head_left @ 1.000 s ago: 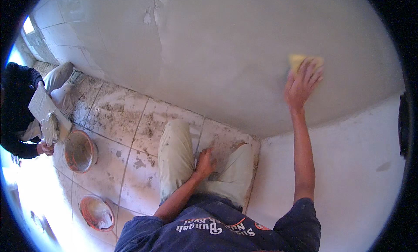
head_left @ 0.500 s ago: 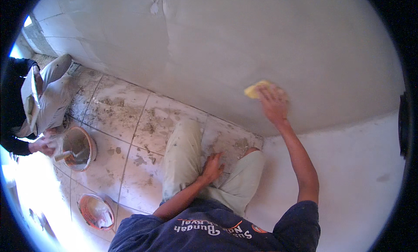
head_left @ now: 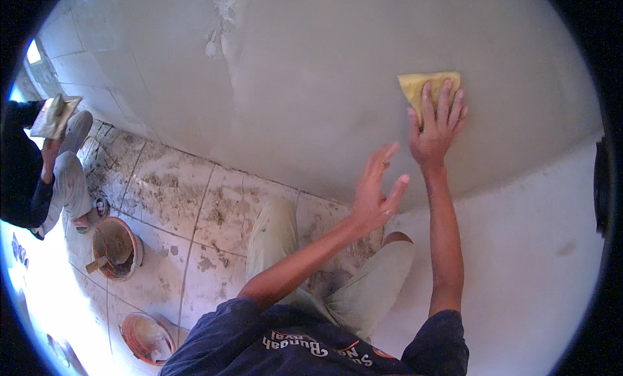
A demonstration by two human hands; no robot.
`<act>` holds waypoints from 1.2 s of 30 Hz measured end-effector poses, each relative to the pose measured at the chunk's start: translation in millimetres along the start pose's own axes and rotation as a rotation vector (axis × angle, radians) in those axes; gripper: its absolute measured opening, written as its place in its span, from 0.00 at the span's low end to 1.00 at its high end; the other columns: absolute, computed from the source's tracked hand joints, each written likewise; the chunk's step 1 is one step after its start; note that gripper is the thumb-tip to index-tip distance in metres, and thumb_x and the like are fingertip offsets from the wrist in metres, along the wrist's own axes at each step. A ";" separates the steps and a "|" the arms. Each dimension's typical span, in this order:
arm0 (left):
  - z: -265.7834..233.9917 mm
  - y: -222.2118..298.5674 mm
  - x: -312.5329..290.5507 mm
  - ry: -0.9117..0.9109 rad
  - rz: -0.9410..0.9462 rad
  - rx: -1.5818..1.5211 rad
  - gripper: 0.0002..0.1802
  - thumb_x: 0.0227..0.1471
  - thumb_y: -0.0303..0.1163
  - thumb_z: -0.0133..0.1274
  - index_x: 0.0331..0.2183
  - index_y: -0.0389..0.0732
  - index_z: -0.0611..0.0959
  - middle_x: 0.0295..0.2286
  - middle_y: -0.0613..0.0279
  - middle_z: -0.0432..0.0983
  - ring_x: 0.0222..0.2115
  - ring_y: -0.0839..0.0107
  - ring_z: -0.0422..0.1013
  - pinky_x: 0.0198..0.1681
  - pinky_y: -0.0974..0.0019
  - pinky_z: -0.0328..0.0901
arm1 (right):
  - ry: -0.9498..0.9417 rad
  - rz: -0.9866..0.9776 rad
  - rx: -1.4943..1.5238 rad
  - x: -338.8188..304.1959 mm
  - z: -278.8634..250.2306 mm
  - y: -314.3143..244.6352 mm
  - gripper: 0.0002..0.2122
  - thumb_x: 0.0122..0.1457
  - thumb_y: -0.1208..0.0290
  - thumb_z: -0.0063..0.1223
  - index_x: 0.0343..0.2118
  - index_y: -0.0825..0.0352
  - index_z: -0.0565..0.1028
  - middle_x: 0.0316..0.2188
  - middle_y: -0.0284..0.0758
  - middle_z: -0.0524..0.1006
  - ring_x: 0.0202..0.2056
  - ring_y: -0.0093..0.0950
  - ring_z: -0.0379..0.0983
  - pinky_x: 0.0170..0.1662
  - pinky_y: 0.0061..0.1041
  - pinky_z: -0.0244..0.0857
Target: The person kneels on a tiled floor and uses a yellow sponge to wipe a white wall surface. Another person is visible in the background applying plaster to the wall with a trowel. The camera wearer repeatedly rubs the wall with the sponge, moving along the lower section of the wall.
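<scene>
My right hand (head_left: 439, 130) presses a flat yellow sponge (head_left: 429, 84) against the smooth grey plastered wall (head_left: 311, 84). Its fingers lie spread over the sponge, whose left corner sticks out past them. Lower and to the left, my left hand (head_left: 375, 197) is raised in front of the wall with its fingers apart. Nothing is in it, and whether a fingertip touches the wall I cannot tell.
Dirty floor tiles (head_left: 224, 200) run along the wall's foot. To the left a co-worker (head_left: 29, 181) sits holding a flat plastering float (head_left: 57, 116). Two orange buckets stand on the floor: one with a wooden-handled tool (head_left: 115, 249), the other (head_left: 146, 337) nearer me.
My right hand has moved up and right with the sponge. My left hand has risen from my lap toward the wall. The co-worker's hand has left the bucket, and the float is higher.
</scene>
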State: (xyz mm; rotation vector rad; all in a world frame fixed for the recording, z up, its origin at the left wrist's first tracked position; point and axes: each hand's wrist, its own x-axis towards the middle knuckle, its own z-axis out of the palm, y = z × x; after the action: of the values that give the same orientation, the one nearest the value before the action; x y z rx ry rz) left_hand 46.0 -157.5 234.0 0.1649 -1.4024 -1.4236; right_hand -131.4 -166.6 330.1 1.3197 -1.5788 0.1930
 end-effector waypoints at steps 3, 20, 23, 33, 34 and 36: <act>14.5 -3.2 26.5 0.012 0.253 0.289 0.34 0.64 0.43 0.47 0.64 0.34 0.62 0.63 0.40 0.54 0.64 0.42 0.52 0.67 0.46 0.49 | 0.090 -0.025 0.109 -11.5 8.9 -9.7 0.29 0.66 0.54 0.47 0.68 0.58 0.63 0.71 0.41 0.53 0.70 0.51 0.44 0.69 0.56 0.38; 136.7 -113.7 114.2 0.528 0.315 0.981 0.40 0.61 0.58 0.43 0.68 0.52 0.59 0.67 0.33 0.35 0.68 0.34 0.31 0.67 0.31 0.25 | 0.544 0.406 0.734 -175.5 27.9 75.0 0.27 0.66 0.68 0.50 0.63 0.76 0.59 0.63 0.54 0.63 0.61 0.45 0.65 0.63 0.42 0.59; 136.6 -121.7 119.2 0.620 0.469 1.036 0.40 0.61 0.54 0.44 0.69 0.48 0.58 0.68 0.34 0.35 0.69 0.35 0.28 0.66 0.31 0.22 | 0.552 0.437 0.787 -216.8 32.1 71.2 0.26 0.66 0.69 0.48 0.63 0.77 0.60 0.62 0.54 0.65 0.59 0.46 0.68 0.61 0.43 0.61; 22.2 -249.2 93.9 0.716 0.382 1.095 0.38 0.64 0.51 0.41 0.68 0.40 0.57 0.68 0.38 0.40 0.69 0.42 0.33 0.67 0.34 0.27 | 0.560 0.677 1.133 -263.7 -2.4 63.4 0.25 0.67 0.70 0.44 0.63 0.77 0.58 0.62 0.54 0.64 0.60 0.45 0.66 0.61 0.42 0.62; 0.9 -265.8 73.2 0.864 0.305 0.919 0.38 0.66 0.51 0.38 0.68 0.39 0.55 0.69 0.42 0.39 0.70 0.45 0.32 0.68 0.37 0.25 | 0.534 0.644 1.074 -262.8 -12.0 62.4 0.25 0.67 0.70 0.44 0.63 0.77 0.58 0.63 0.54 0.64 0.60 0.45 0.66 0.61 0.42 0.61; -11.8 -285.8 36.8 1.242 0.087 0.685 0.38 0.68 0.50 0.33 0.69 0.38 0.52 0.70 0.47 0.37 0.71 0.49 0.30 0.69 0.43 0.23 | 0.506 0.599 0.967 -261.5 -26.7 59.2 0.25 0.67 0.70 0.44 0.64 0.77 0.58 0.63 0.53 0.64 0.61 0.45 0.65 0.61 0.42 0.61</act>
State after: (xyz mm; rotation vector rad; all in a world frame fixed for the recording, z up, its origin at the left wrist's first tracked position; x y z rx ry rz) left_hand -121.4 -270.0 27.8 1.1800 -0.7248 -0.4537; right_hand -196.2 40.7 170.8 1.2585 -1.4051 1.6879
